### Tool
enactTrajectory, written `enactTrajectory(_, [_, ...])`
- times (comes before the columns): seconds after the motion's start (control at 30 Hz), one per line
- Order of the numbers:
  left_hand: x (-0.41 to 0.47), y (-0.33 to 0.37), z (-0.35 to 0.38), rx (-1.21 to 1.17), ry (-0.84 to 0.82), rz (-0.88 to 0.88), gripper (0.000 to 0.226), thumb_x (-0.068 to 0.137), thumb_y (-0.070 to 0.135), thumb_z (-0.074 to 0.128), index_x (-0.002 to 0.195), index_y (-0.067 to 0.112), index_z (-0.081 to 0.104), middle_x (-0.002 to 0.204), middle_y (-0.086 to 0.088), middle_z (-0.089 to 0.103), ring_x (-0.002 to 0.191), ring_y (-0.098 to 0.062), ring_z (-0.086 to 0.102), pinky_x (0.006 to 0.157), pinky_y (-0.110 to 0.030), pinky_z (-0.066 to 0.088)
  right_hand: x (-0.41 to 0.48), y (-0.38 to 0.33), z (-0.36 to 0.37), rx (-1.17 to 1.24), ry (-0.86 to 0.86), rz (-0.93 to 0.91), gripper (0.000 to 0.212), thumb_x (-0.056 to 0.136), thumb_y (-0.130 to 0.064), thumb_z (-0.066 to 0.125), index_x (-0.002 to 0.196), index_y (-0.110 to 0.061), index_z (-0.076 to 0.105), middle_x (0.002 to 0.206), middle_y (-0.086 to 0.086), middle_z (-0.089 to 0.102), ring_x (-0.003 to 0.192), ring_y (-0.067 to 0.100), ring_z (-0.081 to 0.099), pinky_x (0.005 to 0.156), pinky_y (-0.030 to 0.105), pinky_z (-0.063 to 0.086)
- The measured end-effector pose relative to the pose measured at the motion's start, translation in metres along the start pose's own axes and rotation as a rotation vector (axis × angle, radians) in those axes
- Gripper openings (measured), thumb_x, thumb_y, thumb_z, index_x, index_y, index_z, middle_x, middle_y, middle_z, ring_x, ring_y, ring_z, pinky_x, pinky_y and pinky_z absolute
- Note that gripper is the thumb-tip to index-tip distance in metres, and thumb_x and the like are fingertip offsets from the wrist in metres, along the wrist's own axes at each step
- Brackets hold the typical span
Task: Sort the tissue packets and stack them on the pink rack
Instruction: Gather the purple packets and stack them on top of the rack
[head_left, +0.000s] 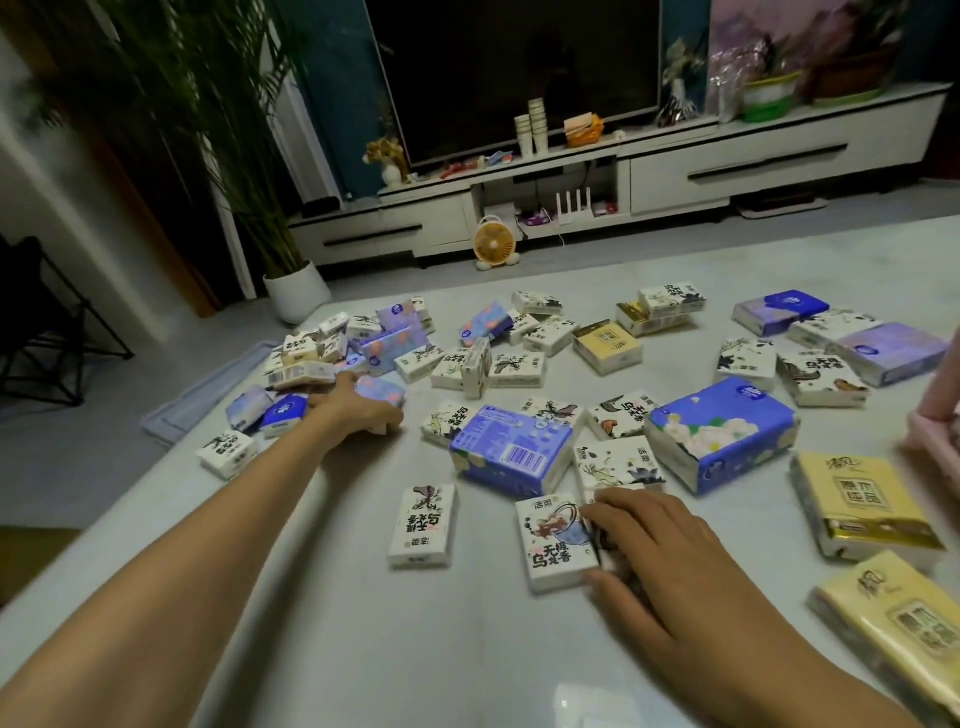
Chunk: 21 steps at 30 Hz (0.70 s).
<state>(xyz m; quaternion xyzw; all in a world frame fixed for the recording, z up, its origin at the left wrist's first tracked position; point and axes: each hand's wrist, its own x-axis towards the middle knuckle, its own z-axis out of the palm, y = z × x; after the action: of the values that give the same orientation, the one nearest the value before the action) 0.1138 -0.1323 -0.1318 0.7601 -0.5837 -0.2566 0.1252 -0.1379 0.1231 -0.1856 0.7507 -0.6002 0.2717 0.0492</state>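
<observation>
Head view: fingers of right hand (660, 551) curl round white packet (558, 540), left hand (358, 410) grips purple packet (382, 389)

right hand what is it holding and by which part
The right hand grips the white tissue packet by its right long edge, thumb at the near corner, fingers at the far corner. It lies flat.

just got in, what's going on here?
A person is sorting tissue packets scattered over a pale table. The left hand reaches into the far-left pile; its grip is unclear. The right hand holds a small packet near the front. The pink rack barely shows at the right edge.
</observation>
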Motion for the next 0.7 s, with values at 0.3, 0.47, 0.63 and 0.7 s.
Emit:
enactTrajectory(0.3, [-0.171, 0.025, -0.004, -0.195, 0.006, 0.557, 0.058, 0.069, 0.011, 0.075, 0.113, 0.03, 0.043, 0.089, 0.008, 0.06, 0.065, -0.007, 0.06, 0.049, -0.018, 0.047, 0.006, -0.026, -0.044, 0.806, -0.042, 0.312, 0.033, 0.078, -0.061, 0.042, 0.108, -0.048, 0.042, 0.107, -0.027, 0.051, 0.099, -0.009, 0.05, 0.082, 0.008, 0.041])
enactTrajectory(0.47, [-0.258, 0.053, 0.031, -0.167, -0.344, 0.779, 0.062, 0.066, 0.033, 0.081, 0.119, 0.035, 0.048, 0.095, 0.022, 0.06, 0.067, 0.013, 0.059, 0.055, -0.006, 0.044, 0.002, -0.036, -0.068, 1.377, 0.075, 0.533, 0.031, 0.075, -0.035, 0.059, 0.101, -0.019, 0.06, 0.089, -0.002, 0.07, 0.074, 0.008, 0.068, 0.06, 0.02, 0.053])
enactTrajectory(0.63, [-0.274, 0.063, 0.026, -0.192, -0.718, 0.558, 0.082, 0.061, 0.012, 0.085, 0.124, 0.03, 0.035, 0.108, 0.003, 0.066, 0.096, -0.009, 0.066, 0.085, -0.028, 0.054, -0.012, -0.022, -0.091, 1.491, 0.151, 0.692, 0.024, 0.088, -0.021, 0.058, 0.102, -0.002, 0.061, 0.088, 0.017, 0.069, 0.065, 0.018, 0.062, 0.051, 0.021, 0.05])
enactTrajectory(0.7, [-0.276, 0.062, 0.017, -0.207, -0.813, 0.545, 0.082, 0.06, 0.006, 0.081, 0.123, 0.029, 0.035, 0.107, -0.007, 0.069, 0.098, -0.023, 0.067, 0.087, -0.039, 0.054, -0.019, -0.02, -0.1, 1.484, 0.176, 0.702, 0.025, 0.091, -0.021, 0.053, 0.102, 0.001, 0.059, 0.076, 0.012, 0.064, 0.053, 0.012, 0.055, 0.046, 0.019, 0.044])
